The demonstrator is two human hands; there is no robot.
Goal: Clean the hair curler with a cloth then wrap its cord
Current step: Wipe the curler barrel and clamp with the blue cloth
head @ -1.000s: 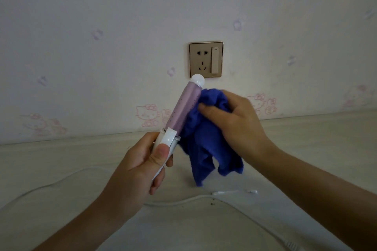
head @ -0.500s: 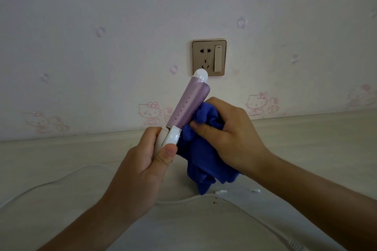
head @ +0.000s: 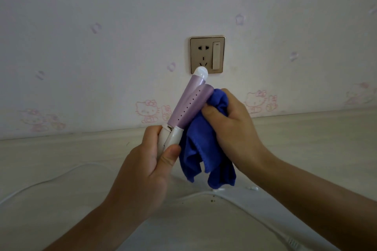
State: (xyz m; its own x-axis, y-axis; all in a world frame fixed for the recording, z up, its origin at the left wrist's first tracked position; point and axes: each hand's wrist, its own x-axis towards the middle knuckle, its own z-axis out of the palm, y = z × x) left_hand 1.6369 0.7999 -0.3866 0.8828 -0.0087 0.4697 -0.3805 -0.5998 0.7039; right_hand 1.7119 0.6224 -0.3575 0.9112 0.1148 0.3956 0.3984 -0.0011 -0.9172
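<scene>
From the head camera, the left hand (head: 146,169) grips the white plastic handle of a slim hair curler with a lilac barrel and a rounded white tip (head: 189,106). The fingers are curled round the back of the handle and the thumb is pressed flat on its front. The curler is held up above the surface, tilted with its tip up and to the right, and its two lilac halves stand slightly parted near the tip.

The right hand (head: 234,128) clutches a bunched deep-blue microfibre cloth (head: 202,149). Its fingers are curled into the fabric and its thumb presses the cloth against the right side of the barrel. The loose ends of the cloth hang below the hand.

A thin white cord (head: 234,199) lies in loose curves on the pale wooden surface (head: 61,159), running behind the left forearm and off toward the lower right.

Behind, a gold-framed wall socket with a switch (head: 207,54) sits on pale wallpaper with pink cartoon cats (head: 148,109).
</scene>
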